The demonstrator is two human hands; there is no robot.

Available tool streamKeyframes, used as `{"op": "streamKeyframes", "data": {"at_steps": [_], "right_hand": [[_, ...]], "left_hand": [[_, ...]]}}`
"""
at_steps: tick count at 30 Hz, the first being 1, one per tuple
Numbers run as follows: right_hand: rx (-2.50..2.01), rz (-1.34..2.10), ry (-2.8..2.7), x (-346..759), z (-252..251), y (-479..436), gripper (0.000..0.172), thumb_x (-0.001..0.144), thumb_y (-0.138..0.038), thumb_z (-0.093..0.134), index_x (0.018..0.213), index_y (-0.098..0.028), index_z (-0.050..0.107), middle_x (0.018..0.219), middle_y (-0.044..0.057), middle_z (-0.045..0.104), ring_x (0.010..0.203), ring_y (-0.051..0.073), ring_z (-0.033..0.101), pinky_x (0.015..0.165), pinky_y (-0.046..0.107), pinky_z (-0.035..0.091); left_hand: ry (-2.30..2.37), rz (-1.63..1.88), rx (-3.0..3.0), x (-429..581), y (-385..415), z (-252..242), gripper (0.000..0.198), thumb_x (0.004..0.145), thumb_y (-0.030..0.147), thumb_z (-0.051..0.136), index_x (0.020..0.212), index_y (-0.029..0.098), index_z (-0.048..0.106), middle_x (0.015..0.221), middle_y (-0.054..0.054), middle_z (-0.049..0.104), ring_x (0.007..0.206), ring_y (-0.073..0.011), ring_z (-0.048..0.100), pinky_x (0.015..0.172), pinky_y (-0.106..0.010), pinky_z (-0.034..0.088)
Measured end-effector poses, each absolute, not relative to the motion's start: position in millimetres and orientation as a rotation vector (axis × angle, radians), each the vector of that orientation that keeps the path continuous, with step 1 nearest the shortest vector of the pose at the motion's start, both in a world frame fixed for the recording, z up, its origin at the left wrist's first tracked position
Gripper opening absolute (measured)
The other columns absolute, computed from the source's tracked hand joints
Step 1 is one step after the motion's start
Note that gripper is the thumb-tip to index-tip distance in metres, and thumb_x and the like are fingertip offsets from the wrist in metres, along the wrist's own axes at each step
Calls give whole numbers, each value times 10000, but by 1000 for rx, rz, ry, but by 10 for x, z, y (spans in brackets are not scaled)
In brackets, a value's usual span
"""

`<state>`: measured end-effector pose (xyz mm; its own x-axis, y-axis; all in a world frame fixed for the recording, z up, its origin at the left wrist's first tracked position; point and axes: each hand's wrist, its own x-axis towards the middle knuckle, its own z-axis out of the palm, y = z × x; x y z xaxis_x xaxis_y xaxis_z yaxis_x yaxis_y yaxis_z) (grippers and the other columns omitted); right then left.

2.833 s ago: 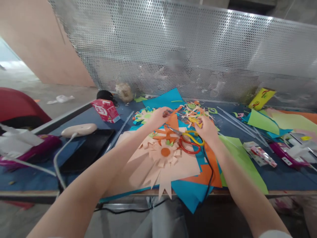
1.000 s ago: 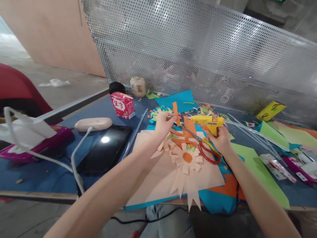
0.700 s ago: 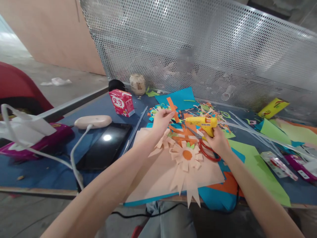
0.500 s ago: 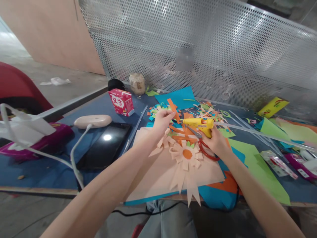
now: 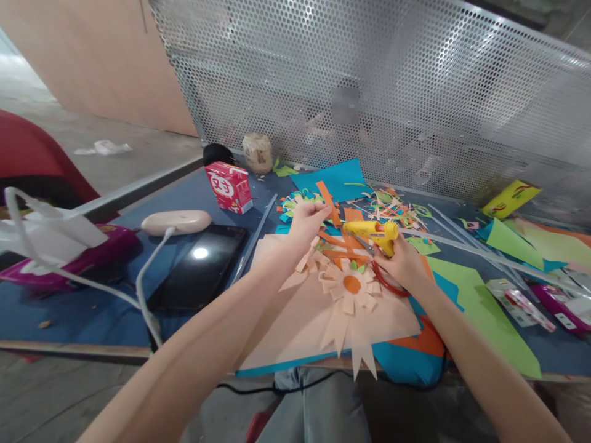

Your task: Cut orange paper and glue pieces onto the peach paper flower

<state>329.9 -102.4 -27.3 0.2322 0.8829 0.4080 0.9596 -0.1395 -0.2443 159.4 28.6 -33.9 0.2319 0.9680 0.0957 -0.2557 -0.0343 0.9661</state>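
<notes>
Pinched in my left hand [image 5: 308,223] is an orange paper strip [image 5: 327,198], tilted above the paper pile. My right hand [image 5: 399,261] is closed round a yellow glue gun [image 5: 372,232], whose nozzle points left at the strip's lower end. Red-handled scissors [image 5: 388,282] lie under my right hand, partly hidden. Just below my hands, a peach paper flower with an orange centre [image 5: 351,284] and paper tails rests on peach sheets [image 5: 286,326]. A second peach flower [image 5: 313,261] is partly covered by my left forearm.
A black tablet [image 5: 201,267], a white oblong device [image 5: 176,223] and a red box [image 5: 228,187] are on the left. Paper scraps [image 5: 392,207] lie behind my hands. Green sheets [image 5: 475,307] and a yellow box [image 5: 511,199] are right. A perforated metal panel [image 5: 286,80] stands behind.
The view has shifted slightly. Both hands keep their holds, with the orange strip and the glue gun nozzle still close together.
</notes>
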Motion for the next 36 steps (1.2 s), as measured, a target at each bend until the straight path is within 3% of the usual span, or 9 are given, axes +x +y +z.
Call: {"op": "streamKeyframes", "data": {"at_steps": [22,36], "right_hand": [[-2087,-276,-1716,3309,-295,-1020,252,715,-326,493,913,-176,534,753,77,640,652,219,592,531,269,370],[-2070,-214,-1667,3305,-261,-1035,201,711,-341,492,843,-194,528,704,63,622,592,200,552,494,270,316]], "left_hand": [[828,1121,1092,1592,211,-225,132,645,278,637,650,158,582,723,-38,669,655,-124,609,467,-186,335],[847,1142,1071,1594,214,-210,92,659,206,639,637,156,564,608,-2,624,589,-104,580,497,-192,374]]}}
